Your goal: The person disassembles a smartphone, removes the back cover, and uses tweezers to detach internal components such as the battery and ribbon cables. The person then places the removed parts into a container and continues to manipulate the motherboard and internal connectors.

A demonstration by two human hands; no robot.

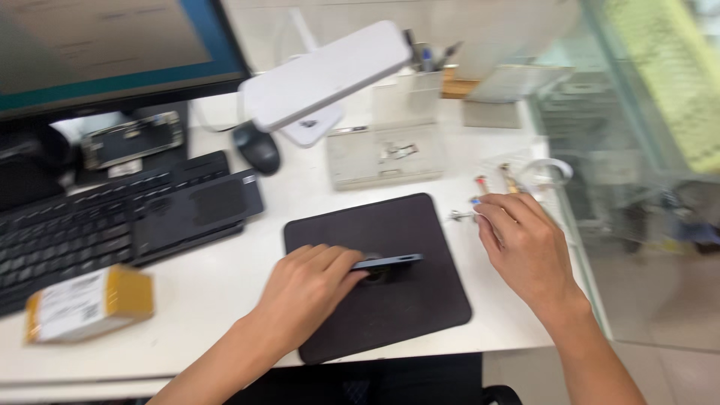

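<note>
Right now the dark smartphone [390,262] sits at the centre of the frame, tipped up on its long edge over the black work mat [420,315], so only the thin side shows. The left hand [307,289] is closed on its near end, fingers curled over the top and the thumb seemingly underneath. It looks a slim, rigid slab, probably light but smooth-sided and slippery, with glass that would not forgive a drop; the narrow edges, pinched as they are here, seem the safest place to hold, keeping off the faces.

Over at centre right, the right hand [525,251] reaches toward a cluster of small hand tools [491,187] with coloured handles lying on the white worktop [225,262]. Its fingers are bent together near a small metal piece [459,216], but blur hides whether it actually grips anything, so I cannot tell.

Moving outward: a white parts tray [382,154] lies just beyond the mat, with a white desk lamp head [326,71] hanging above it. A black mouse [256,147] and black keyboard [112,217] fill the left, below a monitor [105,45] at upper left. A yellow-taped parcel [88,304] rests at lower left.
</note>
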